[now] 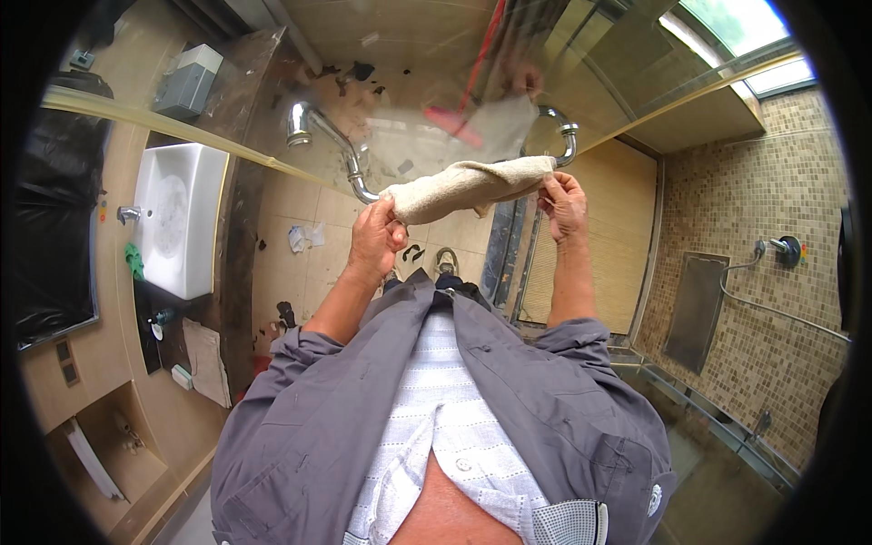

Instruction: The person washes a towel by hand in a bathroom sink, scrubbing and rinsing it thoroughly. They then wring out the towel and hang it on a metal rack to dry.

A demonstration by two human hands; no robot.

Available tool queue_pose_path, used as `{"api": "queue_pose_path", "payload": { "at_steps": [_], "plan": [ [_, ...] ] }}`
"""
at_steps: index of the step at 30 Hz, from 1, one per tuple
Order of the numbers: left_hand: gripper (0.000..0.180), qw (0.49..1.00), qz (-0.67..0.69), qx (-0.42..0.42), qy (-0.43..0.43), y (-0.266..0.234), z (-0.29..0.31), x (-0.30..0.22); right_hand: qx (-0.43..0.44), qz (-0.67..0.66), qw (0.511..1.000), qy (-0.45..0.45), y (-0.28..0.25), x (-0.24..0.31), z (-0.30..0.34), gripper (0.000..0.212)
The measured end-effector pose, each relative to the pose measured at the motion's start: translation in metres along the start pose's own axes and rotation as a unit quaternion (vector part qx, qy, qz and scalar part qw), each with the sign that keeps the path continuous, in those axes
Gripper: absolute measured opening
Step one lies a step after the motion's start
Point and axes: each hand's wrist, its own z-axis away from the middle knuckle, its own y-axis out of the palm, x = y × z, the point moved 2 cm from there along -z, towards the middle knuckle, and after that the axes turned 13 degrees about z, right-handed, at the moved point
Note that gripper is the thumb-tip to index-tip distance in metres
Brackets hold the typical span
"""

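A beige towel (472, 191) lies lengthwise along a chrome handle (570, 143) on a glass panel (413, 118), covering the middle of the bar. Bare curved metal shows beyond both ends of the cloth. At the towel's left end, my left hand (374, 238) is closed, with the edge pinched between thumb and fingers. My right hand (567, 204) pinches the opposite end, close beside the handle's right bend. Whether the cloth is wrapped fully around the bar or only draped over it, I cannot tell. Blurred reflections of the towel and a hand appear in the glass.
To the left, a white basin (182, 222) stands on a dark counter, with a green cloth (134, 261) and a folded beige cloth (207, 361) nearby. Crumpled paper (305, 237) and dark scraps litter the tiled floor. A shower mixer (783, 249) with a hose is on the right mosaic wall.
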Motion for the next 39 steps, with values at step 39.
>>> {"api": "queue_pose_path", "payload": {
  "at_steps": [39],
  "plan": [
    [0.022, 0.958, -0.208, -0.012, 0.198, -0.031, -0.010, 0.010, -0.159, 0.367, 0.860, -0.317, -0.006, 0.055, -0.027, 0.021]
  ]
}}
